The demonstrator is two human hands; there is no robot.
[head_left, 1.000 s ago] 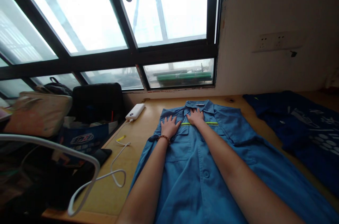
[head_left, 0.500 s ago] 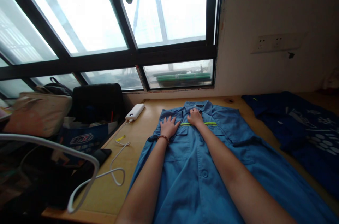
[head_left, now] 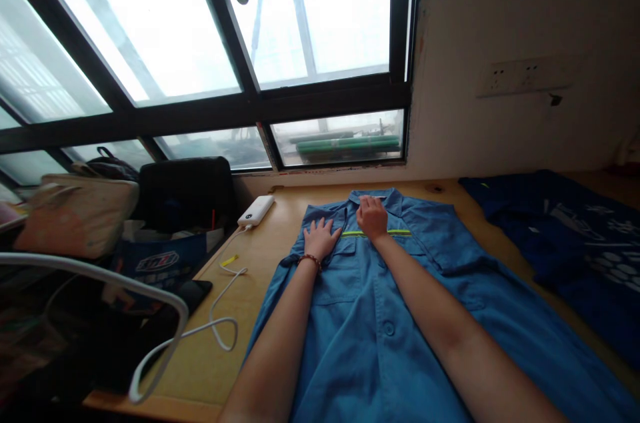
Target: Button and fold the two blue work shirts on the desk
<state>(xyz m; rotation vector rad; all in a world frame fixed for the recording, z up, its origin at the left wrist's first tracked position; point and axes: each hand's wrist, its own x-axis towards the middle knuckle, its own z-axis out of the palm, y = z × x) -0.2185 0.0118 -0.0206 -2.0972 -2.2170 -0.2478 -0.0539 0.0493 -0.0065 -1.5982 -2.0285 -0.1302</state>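
Observation:
A blue button-front work shirt [head_left: 345, 329] lies face up, its collar pointing to the wall and a yellow-green stripe across the chest. Flat on its upper left chest rests my left hand [head_left: 321, 239], fingers spread, a beaded bracelet at the wrist. My right hand [head_left: 373, 217] is closed just below the collar [head_left: 395, 199], over the button front. Its fingertips are bent together, and whatever they pinch is hidden. One button [head_left: 389, 327] shows lower down the front.
On the wooden table [head_left: 200, 356] a white power bank [head_left: 257, 211] with a white cable lies to the left. A dark blue printed garment [head_left: 555, 229] is at the right. Bags and a black chair [head_left: 187, 193] stand beyond the left edge. The window is behind.
My right hand has moved up a little towards the collar, its fingers now higher over the neck opening. The left hand stays flat in the same place.

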